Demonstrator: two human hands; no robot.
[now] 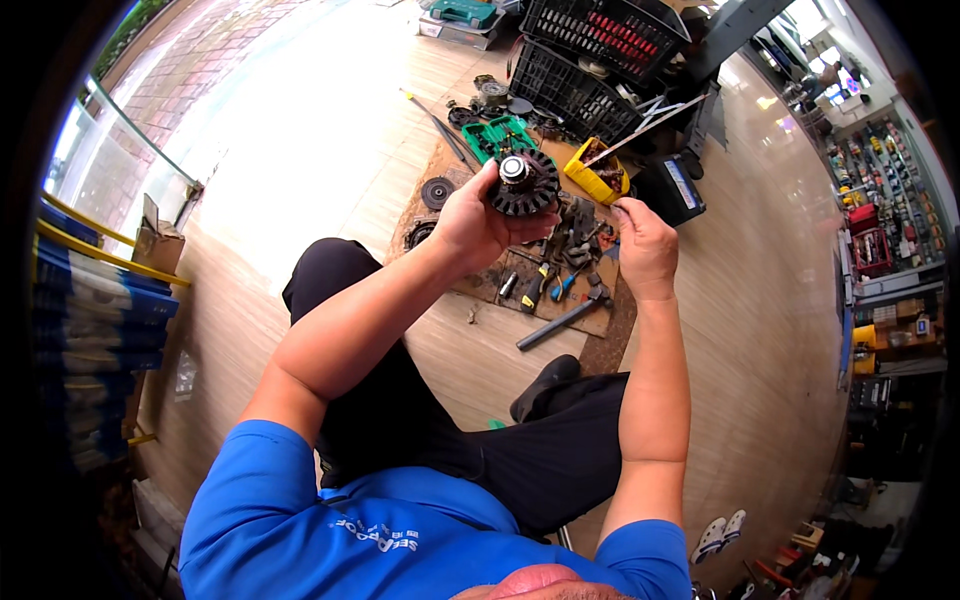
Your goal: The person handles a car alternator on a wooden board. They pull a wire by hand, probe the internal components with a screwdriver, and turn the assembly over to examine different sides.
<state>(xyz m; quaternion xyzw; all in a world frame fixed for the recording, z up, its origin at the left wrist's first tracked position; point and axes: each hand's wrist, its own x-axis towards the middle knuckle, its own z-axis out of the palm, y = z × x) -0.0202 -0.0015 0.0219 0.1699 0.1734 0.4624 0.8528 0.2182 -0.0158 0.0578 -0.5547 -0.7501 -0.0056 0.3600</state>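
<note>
My left hand (475, 222) holds a dark toothed gear (536, 186) with a shiny metal hub (513, 170) over a cardboard mat (437, 270). My right hand (645, 247) is closed in a pinch beside a yellow plastic box (590, 174) of small parts; what is between its fingertips is too small to make out. Around them lie a green case (489, 134), a round dark part (437, 192), pliers (540, 286), a hammer (566, 320) and several dark metal parts (576, 232).
Black crates (575, 90) stand at the back, with a black battery-like box (676, 192) on the right. Stacked blue packages (105, 310) are at the left, crowded shelves (890, 200) at the right. My bent legs are below the mat; white clogs (718, 532) lie lower right.
</note>
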